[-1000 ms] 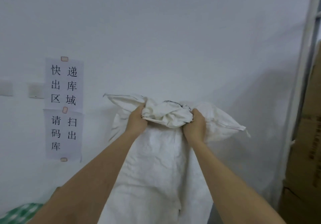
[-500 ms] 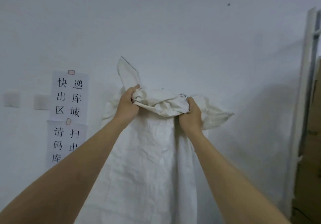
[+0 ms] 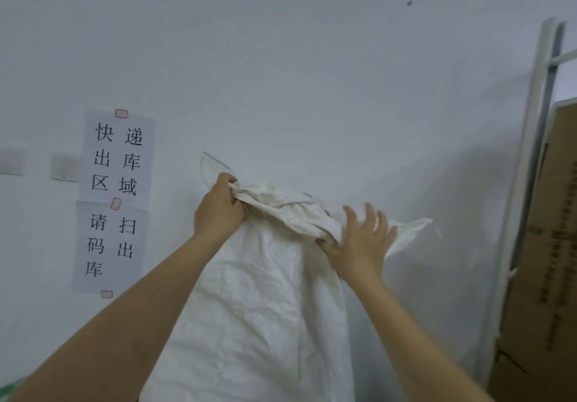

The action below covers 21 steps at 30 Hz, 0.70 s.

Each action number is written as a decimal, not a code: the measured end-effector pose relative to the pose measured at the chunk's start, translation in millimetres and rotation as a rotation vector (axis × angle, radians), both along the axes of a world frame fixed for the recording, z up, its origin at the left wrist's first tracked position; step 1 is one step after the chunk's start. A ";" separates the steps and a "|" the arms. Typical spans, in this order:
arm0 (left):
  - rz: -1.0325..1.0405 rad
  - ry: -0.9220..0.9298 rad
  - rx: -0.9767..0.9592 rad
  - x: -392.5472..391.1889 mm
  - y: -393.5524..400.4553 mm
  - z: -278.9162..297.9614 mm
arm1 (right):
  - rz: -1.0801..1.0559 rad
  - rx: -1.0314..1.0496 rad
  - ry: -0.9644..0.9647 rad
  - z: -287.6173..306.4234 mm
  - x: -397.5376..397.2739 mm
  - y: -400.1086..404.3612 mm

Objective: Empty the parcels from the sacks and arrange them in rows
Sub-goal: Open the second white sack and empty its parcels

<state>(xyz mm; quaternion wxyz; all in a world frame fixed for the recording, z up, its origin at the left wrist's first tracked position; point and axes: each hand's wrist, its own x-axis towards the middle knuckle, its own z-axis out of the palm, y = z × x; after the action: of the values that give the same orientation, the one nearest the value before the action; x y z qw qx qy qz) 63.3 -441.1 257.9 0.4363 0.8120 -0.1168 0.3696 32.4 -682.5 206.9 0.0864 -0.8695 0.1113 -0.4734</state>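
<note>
**A:** Sack [image 3: 259,301] first, please: where is it?

**B:** I see a white woven sack held up in front of a pale wall [image 3: 312,73], hanging long and limp from its bunched top down past the bottom edge of the view. One corner of the cloth pokes up above the left hand, and another trails out to the right.

**A:** And the hands?

**B:** The left hand [image 3: 218,211] has its fingers curled tight round the gathered cloth at the sack's upper left. The right hand [image 3: 359,242] lies flat against the cloth at the upper right, fingers straight and spread, holding nothing.

**A:** What else is around?

**B:** Two paper notices [image 3: 117,195] printed with Chinese characters are taped to the wall on the left, beside two wall switches [image 3: 64,166]. On the right stands a white metal frame [image 3: 530,152], with brown cardboard boxes [image 3: 549,245] stacked just beside it. I can't see any parcels.
</note>
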 end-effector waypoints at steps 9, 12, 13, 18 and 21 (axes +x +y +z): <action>-0.223 0.281 -0.129 -14.5 -11.9 -5.7 | 0.261 0.751 0.336 -24.5 -0.1 6.3; -0.259 0.378 -0.067 -17.4 -3.5 -11.0 | 0.259 0.802 0.274 -30.6 2.3 12.4; -0.253 0.359 -0.040 -16.5 -0.3 -14.4 | 0.300 0.834 0.237 -31.5 2.4 13.4; -0.145 0.171 -0.132 -13.5 8.7 -38.3 | 0.444 1.053 0.179 -26.8 -3.3 13.4; -0.180 0.408 -0.148 -7.3 11.4 -57.6 | 0.494 1.073 0.277 -22.5 -3.9 13.8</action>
<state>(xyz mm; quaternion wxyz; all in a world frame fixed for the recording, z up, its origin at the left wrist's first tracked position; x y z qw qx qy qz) 56.0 -429.7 200.2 0.5406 0.8219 -0.0706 0.1649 28.5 -668.7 184.4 0.6050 -0.7581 0.1395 -0.1996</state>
